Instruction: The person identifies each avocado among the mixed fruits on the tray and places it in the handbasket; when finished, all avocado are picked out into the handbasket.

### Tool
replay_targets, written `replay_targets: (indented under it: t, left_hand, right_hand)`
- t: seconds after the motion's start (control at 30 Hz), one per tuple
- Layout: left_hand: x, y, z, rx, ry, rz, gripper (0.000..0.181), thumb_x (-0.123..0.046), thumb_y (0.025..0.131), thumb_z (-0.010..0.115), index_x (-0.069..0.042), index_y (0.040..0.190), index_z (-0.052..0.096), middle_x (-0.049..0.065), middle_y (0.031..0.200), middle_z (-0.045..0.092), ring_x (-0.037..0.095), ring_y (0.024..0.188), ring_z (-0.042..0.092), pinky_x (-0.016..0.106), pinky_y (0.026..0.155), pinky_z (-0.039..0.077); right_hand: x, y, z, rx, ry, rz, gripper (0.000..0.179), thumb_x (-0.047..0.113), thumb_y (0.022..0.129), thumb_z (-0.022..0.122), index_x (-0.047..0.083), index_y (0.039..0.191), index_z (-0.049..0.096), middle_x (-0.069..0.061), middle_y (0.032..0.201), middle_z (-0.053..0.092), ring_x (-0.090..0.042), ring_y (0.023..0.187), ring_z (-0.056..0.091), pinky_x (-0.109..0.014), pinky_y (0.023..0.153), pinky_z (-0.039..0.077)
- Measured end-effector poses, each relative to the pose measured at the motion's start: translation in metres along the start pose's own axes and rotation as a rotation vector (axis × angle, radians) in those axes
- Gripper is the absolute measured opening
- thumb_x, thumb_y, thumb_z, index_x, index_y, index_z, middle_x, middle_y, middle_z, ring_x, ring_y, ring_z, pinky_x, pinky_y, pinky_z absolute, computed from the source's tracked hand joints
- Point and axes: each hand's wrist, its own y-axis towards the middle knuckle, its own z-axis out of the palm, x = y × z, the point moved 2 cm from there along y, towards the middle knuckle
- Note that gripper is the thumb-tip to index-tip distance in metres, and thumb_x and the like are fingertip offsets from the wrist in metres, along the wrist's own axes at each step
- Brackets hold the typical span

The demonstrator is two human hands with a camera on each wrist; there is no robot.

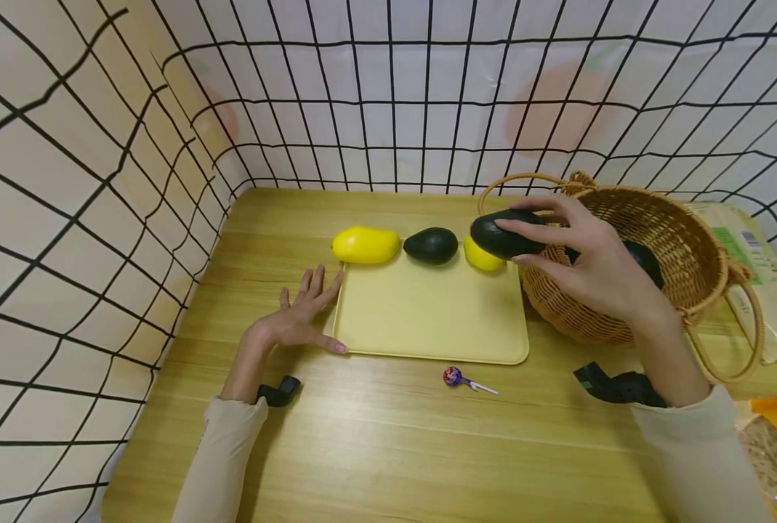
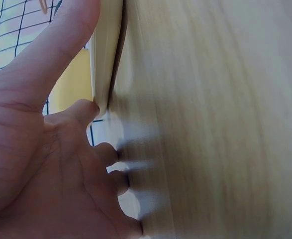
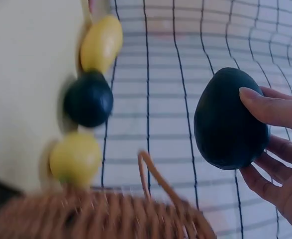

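My right hand (image 1: 594, 254) grips a dark green avocado (image 1: 506, 234) between thumb and fingers, above the far right corner of a pale yellow tray (image 1: 430, 312). In the right wrist view the avocado (image 3: 230, 119) shows almost whole. Along the tray's far edge sit a yellow mango (image 1: 365, 245), a second avocado (image 1: 431, 245) and a yellow lemon (image 1: 481, 256), partly hidden by the held avocado. My left hand (image 1: 296, 319) rests with spread fingers on the table at the tray's left side. Its thumb touches the tray's near left corner.
A wicker basket (image 1: 695, 280) stands right of the tray, with a dark fruit (image 1: 645, 260) inside, partly hidden by my hand. A wrapped lollipop (image 1: 453, 376) lies in front of the tray. Plastic packages (image 1: 764, 305) line the right side. Black wire grid (image 1: 395, 105) encloses the table.
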Motion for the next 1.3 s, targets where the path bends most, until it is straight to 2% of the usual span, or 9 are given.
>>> replay_targets:
  t: [0.17, 0.3, 0.53, 0.7, 0.8, 0.87, 0.93, 1.03, 1.3]
  left_hand:
    - [0.001, 0.0, 0.0, 0.003, -0.009, 0.001, 0.132, -0.046, 0.081, 0.088, -0.019, 0.167, -0.008, 0.02, 0.167, -0.033, 0.041, 0.155, -0.033, 0.078, 0.112, -0.023]
    - [0.0, 0.0, 0.0, 0.005, -0.009, 0.003, 0.131, -0.046, 0.081, 0.088, -0.019, 0.167, -0.007, 0.02, 0.167, -0.033, 0.04, 0.155, -0.033, 0.078, 0.112, -0.023]
    - [0.003, 0.0, 0.0, 0.007, -0.004, 0.005, 0.131, -0.046, 0.081, 0.087, -0.019, 0.167, -0.008, 0.021, 0.166, -0.034, 0.041, 0.154, -0.034, 0.079, 0.112, -0.023]
    - [0.003, 0.0, 0.001, 0.006, -0.013, 0.008, 0.132, -0.047, 0.081, 0.087, -0.02, 0.167, -0.008, 0.02, 0.166, -0.034, 0.041, 0.154, -0.035, 0.078, 0.112, -0.024]
    - [0.004, -0.001, 0.002, 0.008, -0.015, 0.005, 0.132, -0.047, 0.081, 0.087, -0.019, 0.167, -0.009, 0.02, 0.166, -0.034, 0.041, 0.153, -0.035, 0.078, 0.112, -0.024]
    - [0.004, -0.001, 0.003, 0.007, -0.017, 0.005, 0.132, -0.047, 0.081, 0.087, -0.019, 0.167, -0.009, 0.02, 0.166, -0.034, 0.041, 0.153, -0.035, 0.078, 0.112, -0.024]
    - [0.004, -0.001, 0.003, 0.006, -0.022, 0.008, 0.132, -0.047, 0.081, 0.087, -0.019, 0.167, -0.009, 0.02, 0.166, -0.034, 0.041, 0.154, -0.035, 0.079, 0.111, -0.024]
    - [0.004, -0.001, 0.003, 0.005, -0.025, 0.009, 0.132, -0.047, 0.08, 0.088, -0.02, 0.167, -0.009, 0.02, 0.167, -0.034, 0.041, 0.153, -0.035, 0.078, 0.111, -0.024]
    - [0.001, 0.0, 0.002, 0.005, -0.023, 0.013, 0.131, -0.046, 0.081, 0.088, -0.019, 0.167, -0.008, 0.02, 0.167, -0.034, 0.041, 0.154, -0.035, 0.079, 0.112, -0.024]
  right_hand:
    - [-0.011, -0.023, -0.024, -0.05, -0.052, 0.081, 0.062, -0.006, 0.078, 0.085, 0.017, 0.134, 0.072, -0.016, 0.146, 0.058, -0.007, 0.134, 0.048, -0.01, 0.099, 0.034]
    - [-0.021, -0.041, -0.037, -0.071, -0.112, 0.144, 0.068, -0.011, 0.076, 0.085, 0.016, 0.136, 0.07, -0.018, 0.146, 0.056, 0.004, 0.131, 0.044, -0.008, 0.094, 0.033]
    - [-0.039, -0.069, -0.051, -0.07, -0.213, 0.218, 0.073, -0.013, 0.077, 0.082, 0.017, 0.142, 0.065, -0.022, 0.145, 0.054, -0.017, 0.132, 0.047, -0.008, 0.097, 0.027]
    - [-0.053, -0.087, -0.057, -0.1, -0.239, 0.255, 0.07, -0.018, 0.079, 0.078, 0.012, 0.141, 0.065, -0.026, 0.143, 0.054, -0.007, 0.127, 0.043, -0.013, 0.089, 0.026]
    - [-0.062, -0.096, -0.059, -0.116, -0.245, 0.29, 0.065, -0.016, 0.082, 0.077, 0.01, 0.141, 0.065, -0.027, 0.141, 0.055, -0.004, 0.126, 0.041, -0.01, 0.09, 0.024]
    - [-0.068, -0.102, -0.061, -0.121, -0.252, 0.313, 0.063, -0.015, 0.083, 0.076, 0.009, 0.14, 0.065, -0.027, 0.14, 0.055, 0.005, 0.111, 0.043, -0.009, 0.084, 0.027]
    - [-0.073, -0.107, -0.062, -0.124, -0.263, 0.337, 0.06, -0.014, 0.085, 0.075, 0.008, 0.14, 0.065, -0.028, 0.139, 0.055, 0.011, 0.1, 0.037, -0.009, 0.077, 0.028]
    - [-0.08, -0.115, -0.063, -0.126, -0.28, 0.36, 0.059, -0.014, 0.085, 0.075, 0.005, 0.14, 0.065, -0.029, 0.139, 0.053, 0.01, 0.08, 0.031, -0.012, 0.064, 0.028]
    - [-0.085, -0.123, -0.059, -0.13, -0.275, 0.384, 0.06, -0.014, 0.087, 0.074, 0.006, 0.142, 0.063, -0.03, 0.14, 0.053, 0.01, 0.084, 0.03, -0.016, 0.066, 0.027]
